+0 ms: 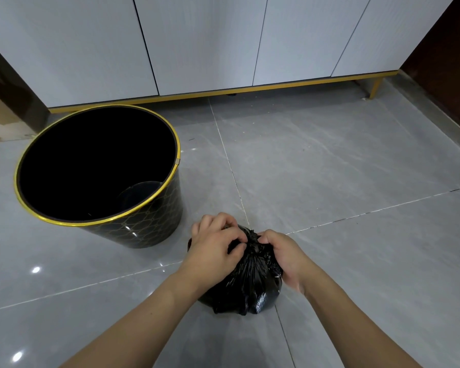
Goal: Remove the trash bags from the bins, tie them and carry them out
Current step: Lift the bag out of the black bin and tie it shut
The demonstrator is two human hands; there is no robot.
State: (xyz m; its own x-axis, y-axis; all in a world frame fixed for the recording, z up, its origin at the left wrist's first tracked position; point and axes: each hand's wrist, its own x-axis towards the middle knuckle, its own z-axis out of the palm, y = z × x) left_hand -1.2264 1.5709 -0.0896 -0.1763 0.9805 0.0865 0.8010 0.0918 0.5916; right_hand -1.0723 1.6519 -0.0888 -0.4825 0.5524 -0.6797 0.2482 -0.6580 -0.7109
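Observation:
A small black trash bag (250,282) sits on the grey tiled floor in the lower middle of the head view, its top gathered into a bunch. My left hand (213,248) grips the gathered plastic from the left, fingers curled into it. My right hand (282,253) pinches the same bunch from the right. To the left stands a black bin with a gold rim (154,216), upright, with no bag inside.
White cabinet doors (202,43) on a gold base run along the back, with a gold leg (376,87) at the right. Dark wood panels stand at the far left and far right. Grey floor tiles (343,168) spread out to the right of the bag.

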